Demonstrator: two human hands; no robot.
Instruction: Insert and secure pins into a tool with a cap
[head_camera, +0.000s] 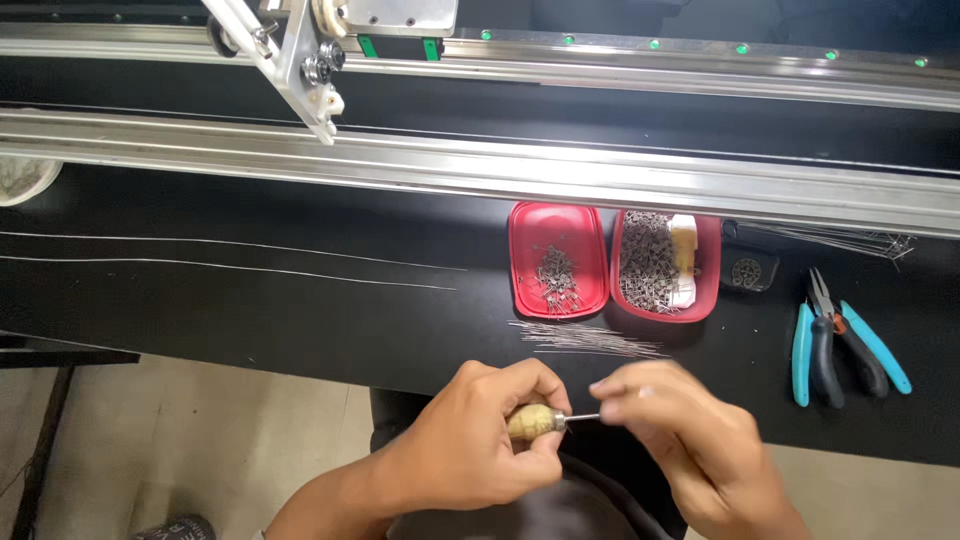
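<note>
My left hand (480, 435) is closed around a small tool with a pale wooden handle (533, 421) and a thin metal tip that points right. My right hand (675, 420) pinches the end of that metal tip (583, 417) between thumb and fingers. Both hands hover at the near edge of a black worktable (300, 320). Just beyond them lies a loose bundle of thin metal needles (585, 340).
Two red trays (523, 255) (712, 262) with several small metal pins stand behind the needles. Blue-handled pliers (838, 340) lie at the right. Two long thin wires (230, 265) stretch across the left. Aluminium rails (500, 170) and a carriage (320, 60) run along the back.
</note>
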